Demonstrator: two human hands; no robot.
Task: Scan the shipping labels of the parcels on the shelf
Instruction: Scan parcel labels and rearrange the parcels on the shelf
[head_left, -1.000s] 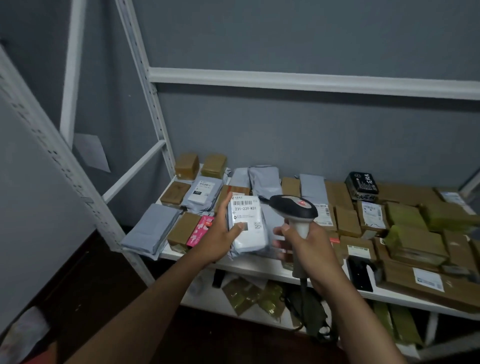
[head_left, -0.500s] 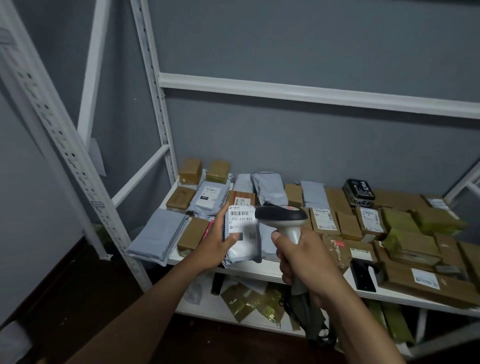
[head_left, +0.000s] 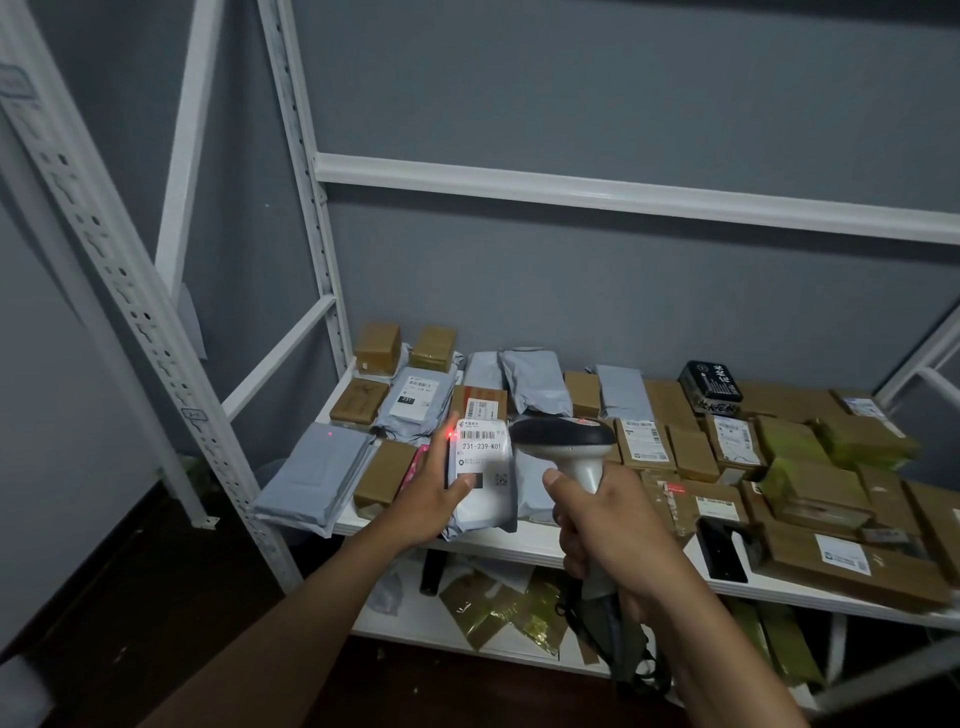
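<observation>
Parcel in hand: your left hand holds a grey mailer upright just above the front edge of the shelf, its long axis running up and down, with the shipping label facing you.
Left fingers: clamped on the mailer's left edge, thumb pressed across the front below the printed number.
Scanner: your right hand grips the handle of the barcode scanner, fingers wrapped shut around it; whether the trigger is pressed, you cannot tell from here.
Key relation: the scanner head sits just to the right of the label and nearly level with its barcode, nose pointing left across it.
Beam: a red dot glows at the label's upper left corner, by your fingertip; a second faint dot lands on the grey bag lying at the shelf's left end.
Judgement: the beam looks to run off the barcode's left end, so a slight turn of the right wrist should centre it.
Left arm: stretched forward, palm turned inward.
Right arm: bent, wrist raised.
Remaining: many labelled boxes lie on the shelf.
</observation>
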